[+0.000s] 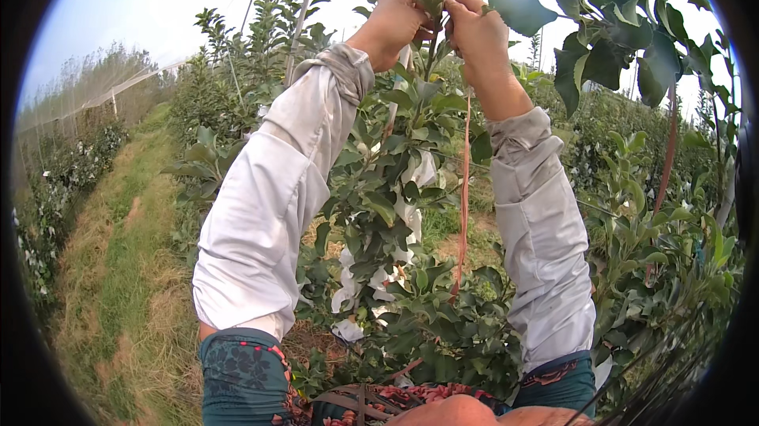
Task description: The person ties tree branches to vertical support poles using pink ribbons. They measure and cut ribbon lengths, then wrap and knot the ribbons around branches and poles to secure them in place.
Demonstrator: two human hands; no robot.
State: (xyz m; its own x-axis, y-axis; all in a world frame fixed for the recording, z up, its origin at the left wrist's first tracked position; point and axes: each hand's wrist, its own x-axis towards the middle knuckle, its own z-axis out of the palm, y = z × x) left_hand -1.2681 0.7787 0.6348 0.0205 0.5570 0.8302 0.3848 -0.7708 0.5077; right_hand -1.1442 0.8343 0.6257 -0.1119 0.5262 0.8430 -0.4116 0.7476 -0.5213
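Both my hands are raised to the upper shoot of a leafy young fruit tree (379,200). My left hand (396,25) closes around the left side of the stem (431,58), its fingertips partly behind leaves. On the right side, my right hand (479,34) pinches a reddish-brown flat tie strip at the stem. A long length of that strip (465,188) hangs down below my right hand to the lower leaves. Whitish bags or wraps (415,174) hang among the tree's branches. A pale pole stands behind the stem.
A large leafy branch (622,16) reaches in at upper right, near my right hand. Another reddish strip (667,153) hangs at right. A wire crosses behind the tree. Leaning poles (305,10) rise at left, beside a grassy lane (127,236) and netting.
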